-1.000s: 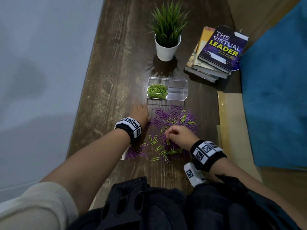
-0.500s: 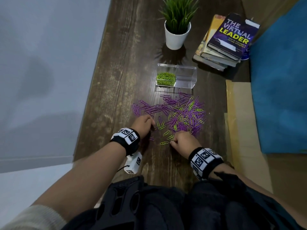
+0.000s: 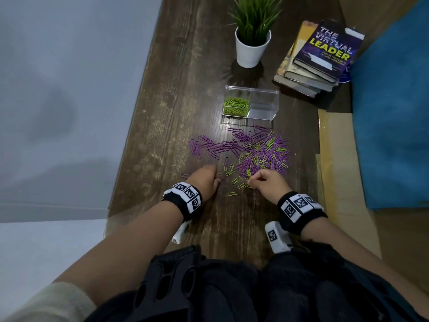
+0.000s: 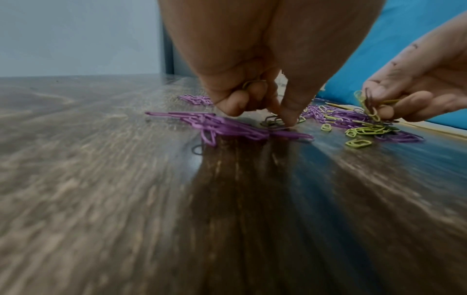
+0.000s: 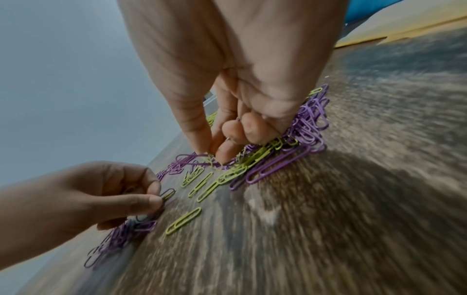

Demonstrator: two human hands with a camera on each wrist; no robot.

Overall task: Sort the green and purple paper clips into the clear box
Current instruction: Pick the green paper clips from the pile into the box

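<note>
A clear two-part box (image 3: 264, 102) stands mid-table; its left part holds green clips (image 3: 235, 105), and its right part looks empty. Purple clips (image 3: 260, 145) mixed with loose green clips (image 3: 234, 181) are strewn in front of it. My left hand (image 3: 218, 178) is at the pile's near left edge, fingers curled; in the right wrist view it (image 5: 156, 197) pinches a dark paper clip (image 5: 168, 193). My right hand (image 3: 251, 181) is at the pile's near right edge. It (image 4: 379, 111) grips a bunch of mostly green clips (image 4: 369, 103), thumb and forefinger (image 5: 212, 155) closing on another.
A white potted plant (image 3: 253, 47) stands behind the box, and a stack of books (image 3: 320, 59) lies at the back right. The dark wooden table (image 3: 185, 89) ends at the wall on the left. Cardboard (image 3: 336, 159) and a blue cushion (image 3: 394, 124) lie to the right.
My left hand drew back from near the box toward me, uncovering purple clips on the left. My right hand stayed at the pile's near edge, picking at the clips.
</note>
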